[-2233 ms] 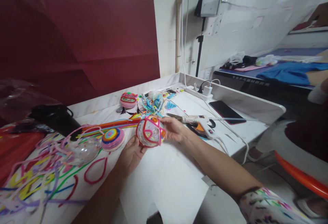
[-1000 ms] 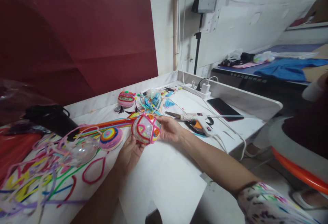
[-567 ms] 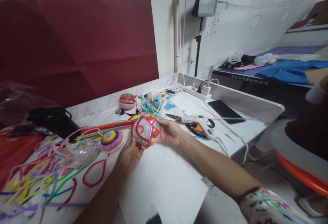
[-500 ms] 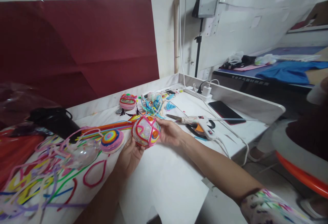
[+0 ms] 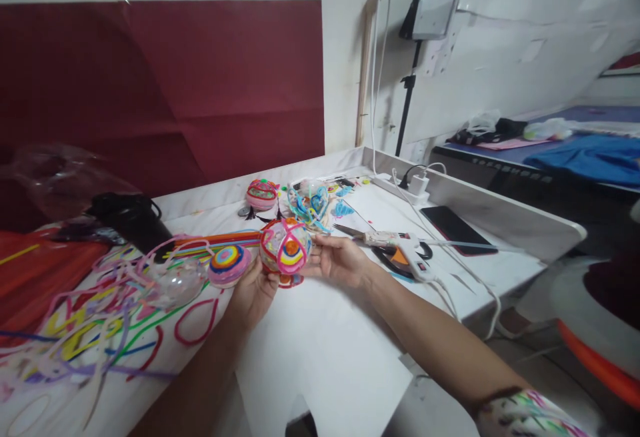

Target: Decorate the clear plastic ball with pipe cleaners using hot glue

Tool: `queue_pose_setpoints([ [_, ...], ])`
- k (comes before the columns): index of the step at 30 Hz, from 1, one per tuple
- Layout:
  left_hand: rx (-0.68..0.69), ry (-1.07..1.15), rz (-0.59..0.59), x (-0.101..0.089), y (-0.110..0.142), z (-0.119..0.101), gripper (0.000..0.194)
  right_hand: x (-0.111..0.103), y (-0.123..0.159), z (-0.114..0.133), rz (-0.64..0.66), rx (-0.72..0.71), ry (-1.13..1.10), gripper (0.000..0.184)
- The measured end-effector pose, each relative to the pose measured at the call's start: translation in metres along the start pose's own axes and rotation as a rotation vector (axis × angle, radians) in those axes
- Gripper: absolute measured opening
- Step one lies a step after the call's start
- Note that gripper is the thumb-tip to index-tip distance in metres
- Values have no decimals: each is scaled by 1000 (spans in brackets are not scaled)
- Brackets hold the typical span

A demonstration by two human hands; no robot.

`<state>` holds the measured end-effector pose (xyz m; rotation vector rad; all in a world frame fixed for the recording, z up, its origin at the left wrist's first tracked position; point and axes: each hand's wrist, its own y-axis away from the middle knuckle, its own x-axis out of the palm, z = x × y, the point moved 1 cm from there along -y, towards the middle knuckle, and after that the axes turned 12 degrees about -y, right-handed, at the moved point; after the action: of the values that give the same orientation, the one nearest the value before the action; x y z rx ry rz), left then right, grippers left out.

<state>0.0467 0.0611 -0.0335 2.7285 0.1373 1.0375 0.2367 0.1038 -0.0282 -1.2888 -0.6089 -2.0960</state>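
The ball (image 5: 273, 243) looks like clear, glossy plastic with fuzzy strips (image 5: 294, 266); behind it, the red sheet (image 5: 225, 83) seems matt paper.

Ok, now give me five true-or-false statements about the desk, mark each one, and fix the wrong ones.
1. The left hand holds the ball. True.
2. The right hand grips the scissors. False: the scissors lie on the desk.
3. The glue gun lies to the right of the ball. True.
4. The phone stands on its edge. False: it lies flat.
5. The panel on the wall is dark red. True.
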Motion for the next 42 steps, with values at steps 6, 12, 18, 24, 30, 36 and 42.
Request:
queue_pose_setpoints([
  [6, -9, 49, -31, 1, 2, -4, 32, 1, 1, -3, 100, -41, 37, 13],
  [12, -4, 66, -38, 2, 4, -5, 33, 0, 1, -5, 159, -56, 47, 12],
  [18, 13, 76, -16, 3, 5, -7, 31, 3, 3, -6, 158, -62, 43, 15],
  [24, 36, 78, 2, 6, 6, -7, 35, 5, 3, -7, 196, -89, 21, 11],
  [30, 74, 45, 93, 4, 5, -1, 35, 5, 2, -11, 242, -123, 16, 14],
  [36, 108, -26, 135, -4, 4, -4, 20, 4, 0, -17, 233, -91, 72, 13],
  [42, 148, -72, 199, -4, 5, -9, 6, 0, -2, -22, 206, -74, 105, 28],
])
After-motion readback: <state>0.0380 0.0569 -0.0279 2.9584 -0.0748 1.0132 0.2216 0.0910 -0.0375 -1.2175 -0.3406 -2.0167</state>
